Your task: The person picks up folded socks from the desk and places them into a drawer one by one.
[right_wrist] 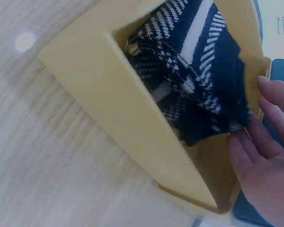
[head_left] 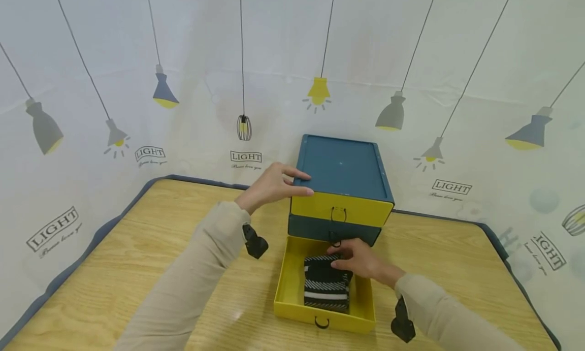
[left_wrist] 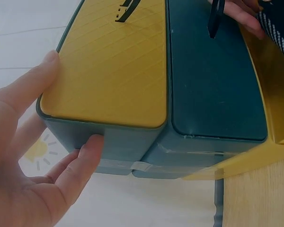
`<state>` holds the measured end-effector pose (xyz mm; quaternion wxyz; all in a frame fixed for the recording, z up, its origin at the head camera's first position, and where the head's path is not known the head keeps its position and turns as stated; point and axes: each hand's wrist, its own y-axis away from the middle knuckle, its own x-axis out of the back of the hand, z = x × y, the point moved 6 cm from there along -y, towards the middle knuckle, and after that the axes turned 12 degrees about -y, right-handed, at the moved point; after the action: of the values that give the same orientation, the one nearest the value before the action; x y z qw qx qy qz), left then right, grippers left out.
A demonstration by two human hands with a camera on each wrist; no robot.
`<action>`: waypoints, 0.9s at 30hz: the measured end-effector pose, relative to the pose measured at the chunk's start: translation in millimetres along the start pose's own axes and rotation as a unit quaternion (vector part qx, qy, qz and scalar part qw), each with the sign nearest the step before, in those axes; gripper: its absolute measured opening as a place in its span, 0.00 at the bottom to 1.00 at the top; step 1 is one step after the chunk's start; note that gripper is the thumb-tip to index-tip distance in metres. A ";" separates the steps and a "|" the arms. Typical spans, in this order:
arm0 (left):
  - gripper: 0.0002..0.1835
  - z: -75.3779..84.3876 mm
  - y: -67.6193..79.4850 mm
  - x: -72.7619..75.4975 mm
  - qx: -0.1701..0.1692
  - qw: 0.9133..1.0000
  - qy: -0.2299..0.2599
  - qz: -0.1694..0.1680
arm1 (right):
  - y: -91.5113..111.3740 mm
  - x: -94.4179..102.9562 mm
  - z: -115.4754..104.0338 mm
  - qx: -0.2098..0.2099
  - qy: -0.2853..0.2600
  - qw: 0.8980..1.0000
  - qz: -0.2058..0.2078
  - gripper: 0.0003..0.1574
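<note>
A folded black knit cloth with white stripes (head_left: 325, 292) lies in a yellow drawer (head_left: 324, 318) pulled out at the bottom of a box stack. Its exact kind cannot be told. My right hand (head_left: 363, 259) is over the drawer's back part, fingers at the cloth's far edge; in the right wrist view the thumb stands apart from the other fingers (right_wrist: 262, 144). My left hand (head_left: 274, 186) touches the upper left front corner of the blue-topped drawer box (head_left: 343, 163), its thumb and fingers spread over the corner in the left wrist view.
The stack has a yellow upper drawer front (head_left: 315, 208) and a dark teal one (head_left: 311, 228) below, each with a black loop handle. It stands on a wooden table (head_left: 183, 239). Behind hangs a white curtain (head_left: 196, 102) printed with lamps. A black wrist camera (head_left: 257, 244) sits on each wrist.
</note>
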<state>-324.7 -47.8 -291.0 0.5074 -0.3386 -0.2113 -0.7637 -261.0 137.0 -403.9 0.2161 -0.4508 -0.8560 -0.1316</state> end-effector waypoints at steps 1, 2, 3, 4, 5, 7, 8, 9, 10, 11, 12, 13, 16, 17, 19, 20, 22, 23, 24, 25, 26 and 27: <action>0.20 -0.2 0.0 -0.1 0.000 1.000 0.001 0.000 | 0.7 0.8 -0.8 0.005 -0.002 1.000 -0.003 0.18; 0.20 -0.5 0.1 -0.2 -0.001 1.000 0.003 -0.001 | 1.3 1.4 -1.2 0.010 -0.004 1.000 -0.005 0.18; 0.20 -0.9 0.1 -0.4 -0.001 1.000 0.004 -0.001 | 2.1 1.9 -1.9 0.014 -0.005 1.000 -0.008 0.18; 0.20 -1.4 0.0 -0.6 -0.003 1.000 0.006 -0.001 | 3.0 2.5 -2.4 0.016 -0.007 1.000 -0.009 0.18; 0.20 -1.8 0.0 -0.8 -0.004 1.000 0.006 -0.001 | 4.1 3.4 -3.4 0.017 -0.008 1.000 -0.010 0.18; 0.20 -2.8 -0.1 -1.3 -0.006 1.000 0.008 -0.001 | 6.9 5.6 -6.2 0.017 -0.009 1.000 -0.014 0.18; 0.20 -3.3 0.0 -1.5 -0.006 1.000 0.008 0.000 | 8.6 6.6 -7.9 0.016 -0.012 1.000 -0.016 0.18; 0.20 -3.7 -0.1 -1.7 -0.006 1.000 0.008 0.000 | 10.8 7.5 -10.1 0.017 -0.015 1.000 -0.022 0.19; 0.20 -3.8 -0.1 -2.0 -0.006 1.000 0.009 0.000 | 13.0 8.2 -12.4 0.020 -0.016 0.999 -0.027 0.19; 0.20 -3.8 0.1 -2.1 -0.006 1.000 0.010 0.001 | 15.7 8.5 -14.4 0.021 -0.022 0.999 -0.034 0.19; 0.20 -3.7 0.3 -2.2 -0.006 1.000 0.011 0.001 | 18.5 8.7 -16.3 0.022 -0.025 0.999 -0.039 0.19; 0.19 -3.6 0.5 -2.5 -0.007 1.000 0.012 0.001 | 21.7 8.3 -18.2 0.026 -0.022 0.999 -0.040 0.19; 0.20 -2.8 1.1 -3.3 -0.009 1.000 0.013 -0.003 | 34.7 4.2 -24.5 0.040 -0.019 0.998 -0.039 0.19; 0.20 -2.6 1.4 -3.1 -0.010 1.000 0.011 -0.003 | 39.8 1.8 -26.4 0.042 -0.024 0.998 -0.037 0.18; 0.20 -2.5 1.9 -2.4 -0.009 1.000 0.009 -0.003 | 50.0 -5.1 -30.9 0.057 -0.027 0.998 -0.031 0.17; 0.20 -2.5 1.9 -1.8 -0.007 1.000 0.006 -0.002 | 55.1 -9.6 -32.5 0.062 -0.034 0.997 -0.033 0.17; 0.20 -2.6 1.7 -0.6 -0.005 1.000 0.005 -0.001 | 63.8 -20.1 -34.3 0.065 -0.039 0.996 -0.038 0.15; 0.20 -2.5 1.4 0.0 -0.005 1.000 0.004 0.000 | 67.5 -25.7 -34.7 0.068 -0.035 0.996 -0.041 0.14; 0.20 -2.2 0.8 0.3 -0.005 1.000 0.005 0.001 | 70.8 -31.6 -34.8 0.071 -0.029 0.996 -0.044 0.13; 0.21 -1.9 0.0 0.3 -0.006 1.000 0.005 0.001 | 74.0 -37.4 -33.8 0.065 -0.025 0.996 -0.050 0.13; 0.21 -1.4 -0.6 0.3 -0.007 1.000 0.006 0.000 | 76.8 -43.3 -32.0 0.056 -0.024 0.996 -0.058 0.13; 0.21 -0.8 -1.0 0.1 -0.008 1.000 0.006 -0.001 | 79.3 -49.3 -29.8 0.047 -0.027 0.996 -0.065 0.12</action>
<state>-325.9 -48.0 -291.5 0.5053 -0.3377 -0.2022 -0.7680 -163.1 133.5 -399.6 0.2054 -0.3870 -0.8941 -0.0928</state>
